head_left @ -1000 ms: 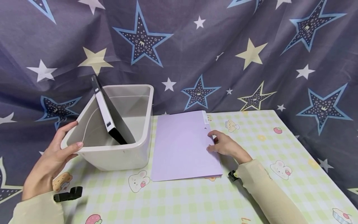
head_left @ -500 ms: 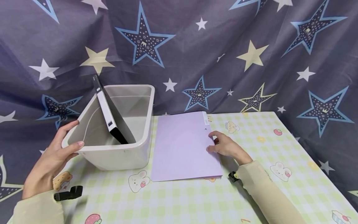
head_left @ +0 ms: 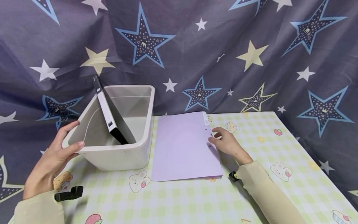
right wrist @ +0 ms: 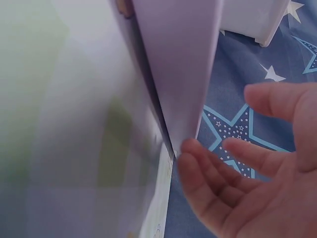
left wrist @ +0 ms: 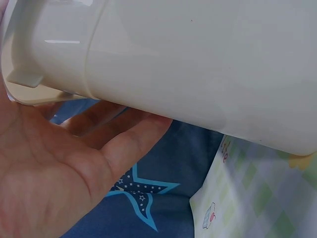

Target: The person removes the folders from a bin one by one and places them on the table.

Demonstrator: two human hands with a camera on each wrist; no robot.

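Observation:
In the head view, my left hand (head_left: 54, 155) grips the near left corner of a pale grey plastic bin (head_left: 112, 158), its thumb over the near rim. The left wrist view shows fingers (left wrist: 141, 136) against the outside of the bin. A black binder (head_left: 120, 124) with a white spine leans inside, its top end above the far left rim. To the right, a lilac binder (head_left: 183, 146) lies flat. My right hand (head_left: 227, 143) is at its right edge, fingers loosely bent. In the right wrist view the thumb stands apart from the binder's side (right wrist: 181, 59), other fingertips beside its edge.
A green-and-white checked tablecloth (head_left: 179, 202) with cartoon prints covers the table. Behind hangs a dark star-patterned curtain (head_left: 181, 46), close to the table's back edge. The table's right edge runs diagonally toward the near right corner.
My right hand's fingertips have drawn back slightly to the right from on top of the lilac binder to its edge. The left hand, the bin and both binders keep their places.

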